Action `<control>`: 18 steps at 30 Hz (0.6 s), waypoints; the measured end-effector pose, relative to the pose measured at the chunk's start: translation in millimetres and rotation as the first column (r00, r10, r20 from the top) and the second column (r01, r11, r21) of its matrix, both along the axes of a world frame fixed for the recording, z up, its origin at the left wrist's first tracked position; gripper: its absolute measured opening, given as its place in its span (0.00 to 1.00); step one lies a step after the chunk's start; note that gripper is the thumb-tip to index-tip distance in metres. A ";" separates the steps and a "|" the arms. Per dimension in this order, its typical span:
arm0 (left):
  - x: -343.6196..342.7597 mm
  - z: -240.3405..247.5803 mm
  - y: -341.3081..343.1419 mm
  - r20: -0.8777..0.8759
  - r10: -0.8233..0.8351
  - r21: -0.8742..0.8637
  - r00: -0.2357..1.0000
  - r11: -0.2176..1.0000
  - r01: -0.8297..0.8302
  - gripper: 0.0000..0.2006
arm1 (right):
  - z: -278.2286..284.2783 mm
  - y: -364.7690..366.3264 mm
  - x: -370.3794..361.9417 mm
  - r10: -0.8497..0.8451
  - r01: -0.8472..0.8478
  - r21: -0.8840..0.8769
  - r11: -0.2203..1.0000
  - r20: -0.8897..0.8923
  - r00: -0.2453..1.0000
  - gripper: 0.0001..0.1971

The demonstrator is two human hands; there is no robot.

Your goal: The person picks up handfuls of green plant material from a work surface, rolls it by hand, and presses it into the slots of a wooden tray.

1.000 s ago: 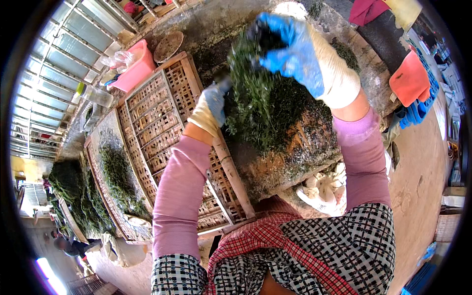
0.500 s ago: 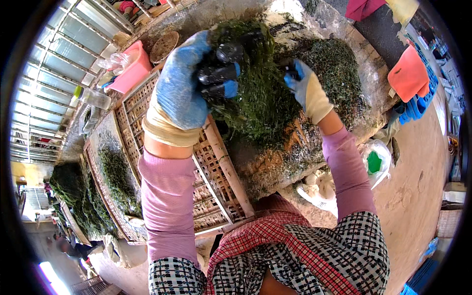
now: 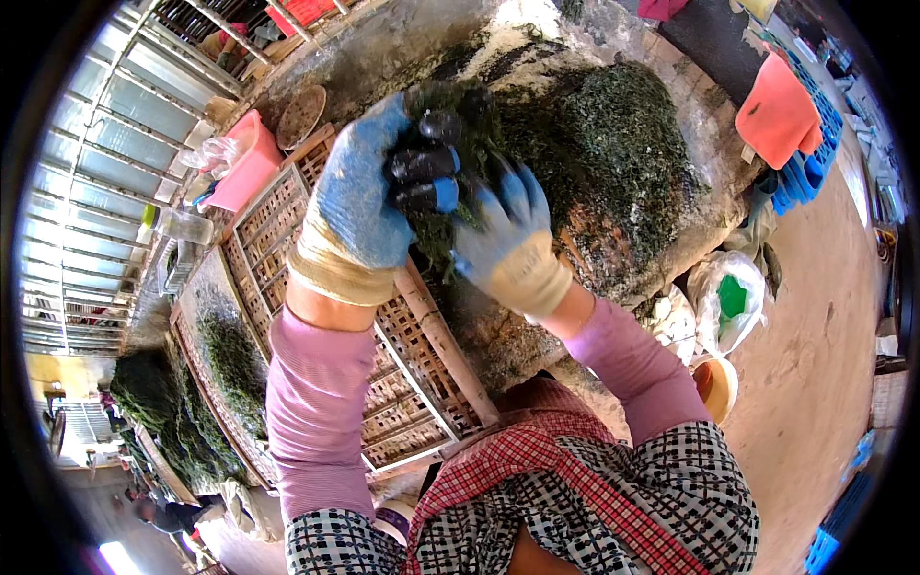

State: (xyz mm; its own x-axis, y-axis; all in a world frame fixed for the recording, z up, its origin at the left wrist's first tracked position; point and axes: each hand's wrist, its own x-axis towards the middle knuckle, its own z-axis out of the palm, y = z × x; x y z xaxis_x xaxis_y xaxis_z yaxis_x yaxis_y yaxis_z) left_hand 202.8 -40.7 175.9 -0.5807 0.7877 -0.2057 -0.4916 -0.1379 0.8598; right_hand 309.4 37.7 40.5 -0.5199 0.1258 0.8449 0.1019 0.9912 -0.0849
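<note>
My left hand (image 3: 369,187), in a blue-coated glove with black-and-blue finger covers, is closed round a clump of dark green, stringy seaweed (image 3: 446,101). Strands hang below its fingers. Against the right side of the clump, my right hand (image 3: 517,244), in a similar glove, has its fingers spread and slightly blurred by motion. Its thumb points left across the hanging strands. Behind and right of both hands, a large heap of the same green stuff (image 3: 623,134) lies on a stone-like slab (image 3: 719,153).
A woven bamboo rack (image 3: 278,225) with a wooden rail stands left, beside a pink tub (image 3: 244,168) and a lidded jar (image 3: 182,225). More seaweed (image 3: 230,355) lies further left. At right are a coral cloth (image 3: 778,115), blue crate (image 3: 815,163), plastic bag (image 3: 733,297) and bucket (image 3: 717,388).
My right hand has moved left from the heap to the held clump. The clump in my left hand looks smaller and hangs less widely. The view has shifted slightly.
</note>
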 end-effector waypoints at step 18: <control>-79.8 75.9 -49.2 -0.910 0.146 0.124 0.388 0.989 -0.081 0.13 | -107.1 86.0 15.3 0.102 0.558 -0.162 0.814 0.985 0.137 0.18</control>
State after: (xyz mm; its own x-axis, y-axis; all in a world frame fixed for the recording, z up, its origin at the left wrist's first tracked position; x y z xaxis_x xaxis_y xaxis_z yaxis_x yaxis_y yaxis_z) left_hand 123.0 -90.0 251.8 -0.4778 0.6893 0.5446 0.6096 -0.1862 0.7705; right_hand 324.7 123.7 -66.6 -0.6923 0.5327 -0.4868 0.6369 0.7682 -0.0651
